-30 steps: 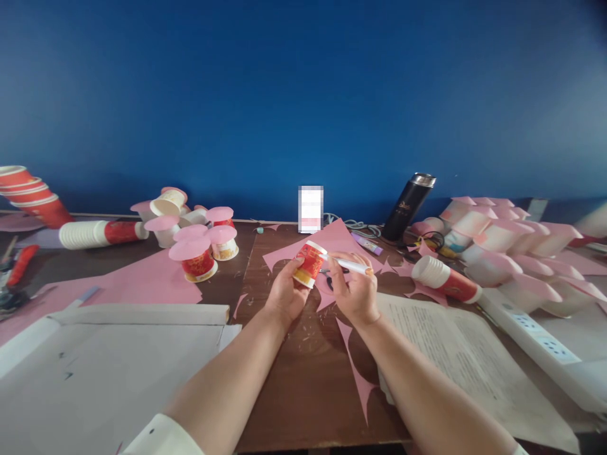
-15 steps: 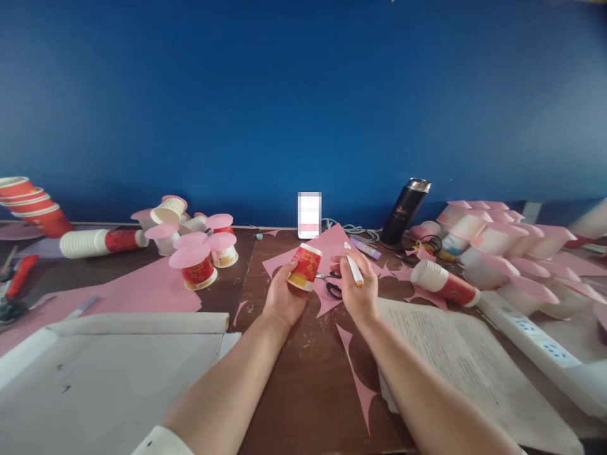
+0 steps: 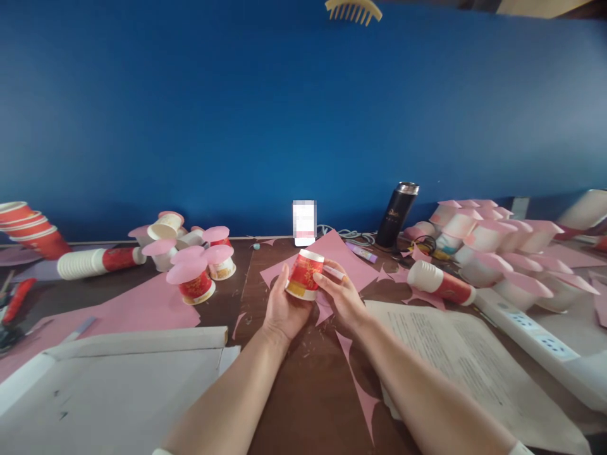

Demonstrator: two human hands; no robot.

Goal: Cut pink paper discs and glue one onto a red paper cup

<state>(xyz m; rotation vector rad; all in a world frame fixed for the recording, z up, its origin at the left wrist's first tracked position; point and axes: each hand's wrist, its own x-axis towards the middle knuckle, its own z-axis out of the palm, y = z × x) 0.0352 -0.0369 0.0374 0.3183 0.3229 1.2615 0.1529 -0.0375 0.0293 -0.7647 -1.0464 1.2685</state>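
My left hand [image 3: 287, 308] is wrapped round a red and gold paper cup [image 3: 305, 275] from below and the left. The cup sits upside down and tilted, its pale base toward the top. My right hand [image 3: 342, 296] has fingertips against the cup's right side. In that same hand lies a white pen-like stick [image 3: 336, 273] with an orange end, partly covered by the fingers. Beneath the hands a pink paper sheet [image 3: 341, 256] rests on the brown table [image 3: 303, 379]. The scissors there are hidden.
Cups topped with pink discs [image 3: 191, 272] stand at left; several more [image 3: 502, 253] crowd the right. Nested cups [image 3: 441, 282] lie near a power strip [image 3: 526, 335]. A black flask [image 3: 397, 215] leans behind. A white box lid [image 3: 118, 392] lies front left, a printed sheet [image 3: 455, 360] front right.
My right hand has moved left to the cup, its fingers now touching it, with the white stick still held. The view has tilted up slightly, bringing a yellow comb into sight on the wall.
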